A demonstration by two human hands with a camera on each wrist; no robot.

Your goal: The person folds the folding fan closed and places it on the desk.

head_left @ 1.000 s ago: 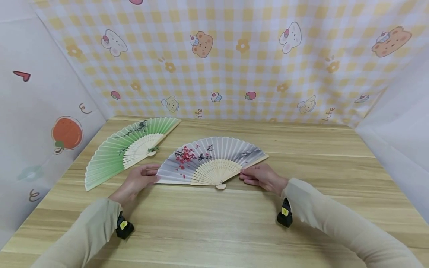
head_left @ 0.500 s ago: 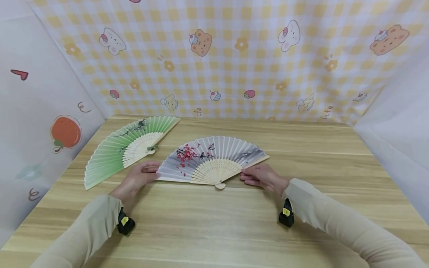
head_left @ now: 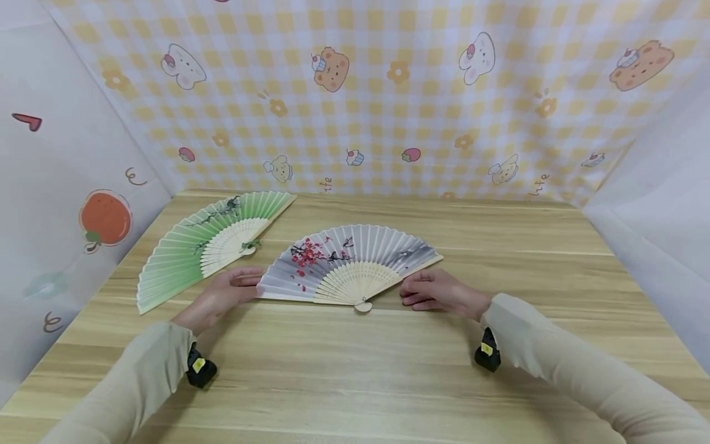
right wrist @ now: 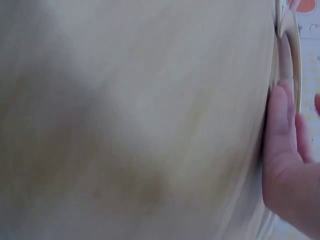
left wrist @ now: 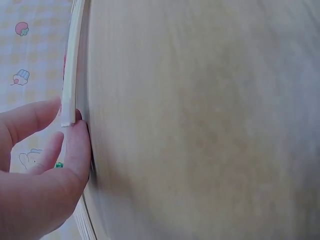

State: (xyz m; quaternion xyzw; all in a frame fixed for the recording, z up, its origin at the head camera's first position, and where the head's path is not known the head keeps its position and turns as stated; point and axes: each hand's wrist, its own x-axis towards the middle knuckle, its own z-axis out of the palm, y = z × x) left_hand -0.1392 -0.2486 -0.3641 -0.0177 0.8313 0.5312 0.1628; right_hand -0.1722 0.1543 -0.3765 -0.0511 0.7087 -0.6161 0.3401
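An unfolded grey-and-white fan with red blossoms (head_left: 368, 246) lies on the table, its pale ribs meeting at a rounded pivot end at the front. At its left corner, the left hand (head_left: 219, 299) pinches the edge; in the left wrist view, the thumb is on one side of the fan's edge strip (left wrist: 73, 70) and a finger on the other. Beside the fan's right edge, the right hand (head_left: 444, 293) rests low near the tabletop. Its fingers are fairly straight and grip nothing in the right wrist view (right wrist: 287, 145), where the fan's rim stands just behind them.
An unfolded green fan (head_left: 183, 259) with a dark branch print lies at the back left, close to the left hand. The wooden table (head_left: 344, 370) meets a yellow checked cloth (head_left: 366, 123) at the back, with white cloths at both sides.
The right hand has let go of the grey fan's right edge and shifted slightly right. The left hand stays at the left corner, and both fans keep their places on the table.
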